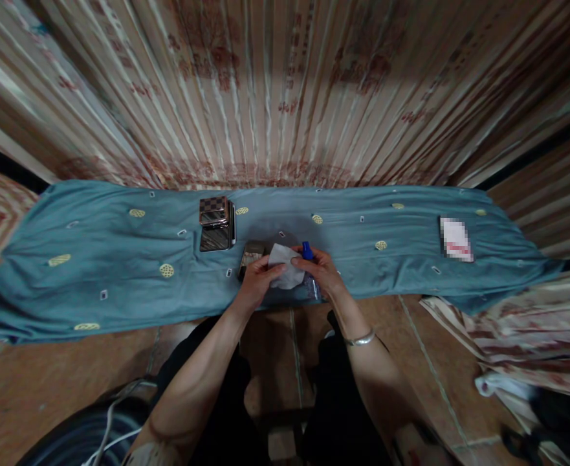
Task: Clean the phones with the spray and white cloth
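Nearest to us, at lower left, a black round thing (pixel 88 437) is on the tiled floor (pixel 275 362), with a pale cable (pixel 110 421) over it. Above the floor, our left hand (pixel 257 279) and right hand (pixel 321 268) both pinch one thin white sheet (pixel 285 275), between them, over the blue-green cloth (pixel 275 220). The blue-capped bottle (pixel 307 251) is at our right hand; if this hand grips it also, we cannot tell. Just beside our left hand lies a dark flat object (pixel 253 251). Farther left are stacked shiny flat items (pixel 215 226); far right, a blurred white-red packet (pixel 455 239). Behind hangs the patterned curtain (pixel 285 90).
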`<action>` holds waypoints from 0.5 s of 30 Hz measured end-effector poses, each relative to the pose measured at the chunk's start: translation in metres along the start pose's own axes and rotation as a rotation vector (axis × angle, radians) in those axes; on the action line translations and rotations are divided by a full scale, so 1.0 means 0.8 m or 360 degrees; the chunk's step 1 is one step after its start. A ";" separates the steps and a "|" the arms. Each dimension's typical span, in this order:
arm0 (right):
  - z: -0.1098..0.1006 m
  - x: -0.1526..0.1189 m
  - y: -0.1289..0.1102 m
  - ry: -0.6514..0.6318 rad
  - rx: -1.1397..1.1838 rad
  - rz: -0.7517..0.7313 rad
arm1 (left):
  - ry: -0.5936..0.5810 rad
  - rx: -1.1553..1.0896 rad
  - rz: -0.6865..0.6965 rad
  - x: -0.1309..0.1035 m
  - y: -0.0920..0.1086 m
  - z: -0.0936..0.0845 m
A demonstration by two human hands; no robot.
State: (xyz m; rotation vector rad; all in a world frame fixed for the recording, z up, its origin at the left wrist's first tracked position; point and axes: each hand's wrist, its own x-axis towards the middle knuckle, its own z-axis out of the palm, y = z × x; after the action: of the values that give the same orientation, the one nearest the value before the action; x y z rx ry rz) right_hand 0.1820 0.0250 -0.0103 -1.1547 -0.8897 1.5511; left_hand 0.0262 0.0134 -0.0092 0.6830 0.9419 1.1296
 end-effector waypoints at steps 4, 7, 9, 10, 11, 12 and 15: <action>-0.006 0.004 -0.001 0.0174 -0.0037 -0.0120 | 0.0034 0.0011 -0.0024 -0.001 -0.002 0.000; -0.011 0.006 -0.006 0.0252 -0.0026 -0.0178 | 0.0051 -0.0009 -0.0013 -0.001 -0.002 0.000; -0.015 0.004 -0.013 0.0226 0.0033 -0.0163 | 0.0071 -0.0048 0.0002 -0.001 0.000 -0.001; -0.016 0.002 -0.017 0.0187 0.0064 -0.0144 | 0.0083 -0.0072 0.0005 0.000 0.001 -0.002; -0.017 0.000 -0.021 0.0140 0.0084 -0.0123 | 0.0099 -0.0099 0.0004 0.000 0.002 -0.002; -0.018 -0.003 -0.025 0.0088 0.0089 -0.0103 | 0.0114 -0.0128 -0.0002 0.001 0.003 -0.003; -0.020 -0.012 -0.033 -0.0020 0.0034 -0.0060 | 0.0123 -0.0218 -0.0013 0.004 0.005 -0.007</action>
State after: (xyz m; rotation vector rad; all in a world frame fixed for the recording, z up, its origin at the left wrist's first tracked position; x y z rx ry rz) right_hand 0.2051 0.0230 0.0118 -1.1082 -0.8960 1.5356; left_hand 0.0201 0.0178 -0.0092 0.5268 0.9223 1.2088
